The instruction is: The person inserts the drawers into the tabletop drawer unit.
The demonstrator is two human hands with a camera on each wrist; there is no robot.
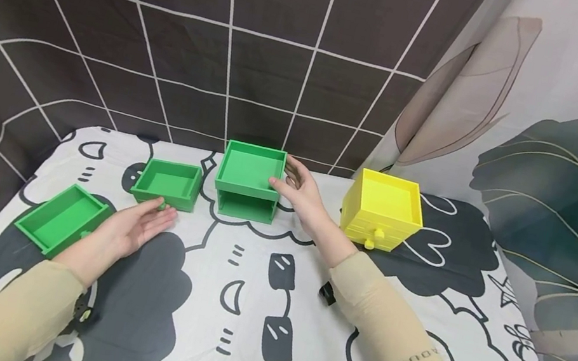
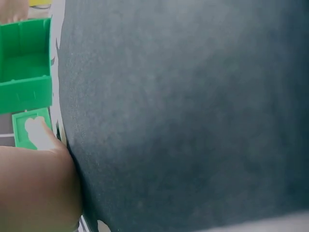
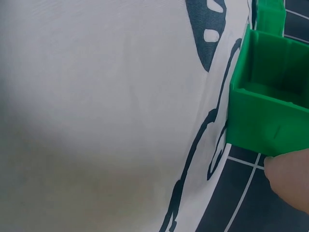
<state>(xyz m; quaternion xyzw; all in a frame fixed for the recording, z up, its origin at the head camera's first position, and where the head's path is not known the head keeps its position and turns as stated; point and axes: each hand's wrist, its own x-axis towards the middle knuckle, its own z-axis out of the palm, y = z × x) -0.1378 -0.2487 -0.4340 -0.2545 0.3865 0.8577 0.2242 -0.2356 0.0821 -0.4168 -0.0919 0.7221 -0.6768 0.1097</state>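
Spread, my right hand (image 1: 304,197) rests against the green cabinet (image 1: 246,190), centre; whether my left hand (image 1: 132,229) pinches the knob (image 1: 162,206) of the green drawer (image 1: 168,180), centre-left, I can't tell. It and a 2nd drawer (image 1: 60,222), far left, are out, the bay (image 1: 246,207) unfilled; the yellow cabinet (image 1: 381,211), right, looks complete.

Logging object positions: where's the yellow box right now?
In the head view, the yellow box stands on the patterned cloth, right of centre, just right of the person's right hand; the green cabinet is on that hand's other side.
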